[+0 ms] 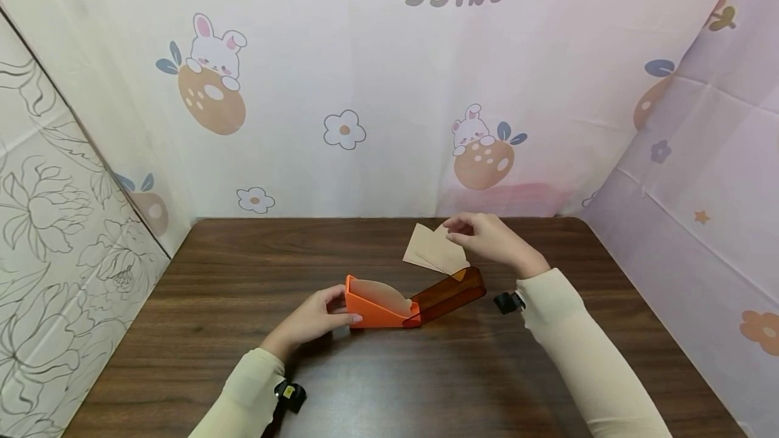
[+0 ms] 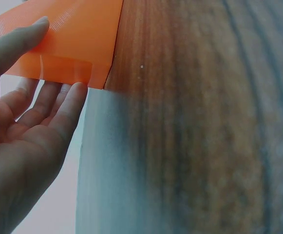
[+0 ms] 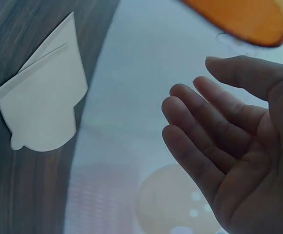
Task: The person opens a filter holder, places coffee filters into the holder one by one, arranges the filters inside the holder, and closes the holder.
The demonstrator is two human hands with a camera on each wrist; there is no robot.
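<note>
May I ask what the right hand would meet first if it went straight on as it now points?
The right hand would probably meet the beige papers ahead first; its height over the table is unclear, so it might pass above them.

From my distant place I see the holder [image 1: 374, 314] near the middle of the table [image 1: 438, 384]. My left grip [image 1: 310, 316] is at its left end, touching it. Paper filters [image 1: 377, 291] stand inside the holder. At its right end is the lid [image 1: 443, 299], which extends to the right. Behind the lid, loose filters [image 1: 433, 247] lie overlapping on the table. My right grip [image 1: 489, 238] is near their right side, apart from them. A hanging cloth [image 1: 365, 86] is behind the table.
</note>
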